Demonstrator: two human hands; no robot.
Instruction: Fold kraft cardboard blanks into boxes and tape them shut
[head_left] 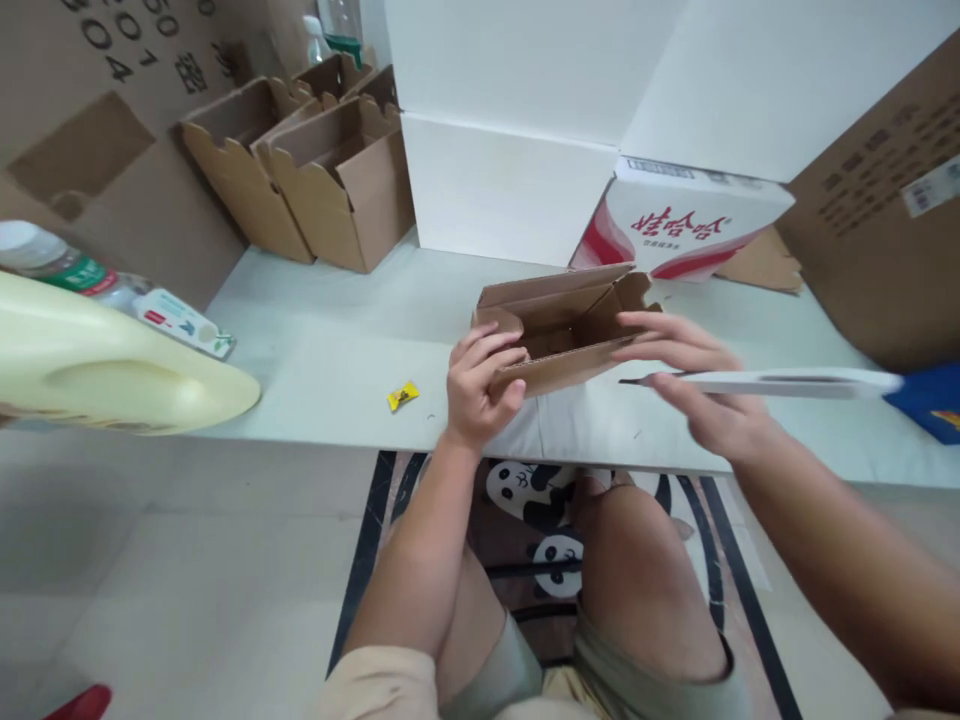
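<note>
My left hand (480, 385) grips the left end of a small open-topped cardboard box (570, 372), thumb outside and fingers over its rim. The box stands above the table, its inside showing. At the box's right end is my right hand (701, 385), its upper fingers stretched along the rim. Held in that hand is a long white tool (802, 382) with a thin dark tip pointing left. It is blurred, so its exact kind is unclear. A small yellow wrapped packet (403, 396) lies on the table left of my left hand.
Several open cardboard boxes (375, 210) stand at the back left. A white carton with red lettering (675, 220) sits behind the box. A pale yellow jug (127, 360) juts in from the left, and a blue packet (930, 400) lies right. The table's front edge (300, 440) runs before my knees.
</note>
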